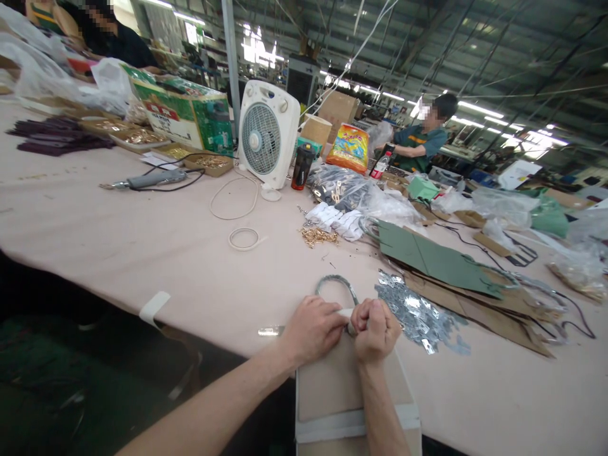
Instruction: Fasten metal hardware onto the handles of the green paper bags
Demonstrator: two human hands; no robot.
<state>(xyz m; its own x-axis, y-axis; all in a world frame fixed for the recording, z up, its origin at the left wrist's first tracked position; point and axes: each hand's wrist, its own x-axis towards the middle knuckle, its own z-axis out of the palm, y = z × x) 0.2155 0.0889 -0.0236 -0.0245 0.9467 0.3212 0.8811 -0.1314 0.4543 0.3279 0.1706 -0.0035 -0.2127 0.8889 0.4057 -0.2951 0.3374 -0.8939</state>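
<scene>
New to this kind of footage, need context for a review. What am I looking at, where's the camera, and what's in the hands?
This is one picture from a camera worn on a person's head, looking forward and down, so the two bare forearms at the bottom are that person's own. There is no robot. The left hand and right hand pinch a white strip, with a grey looped cord rising behind it. Nearby lie shiny silver metal pieces, and a tan cardboard board sits under the wrists. The long pale pink covered table also carries a white box fan. A co-worker in a green shirt sits further along.
</scene>
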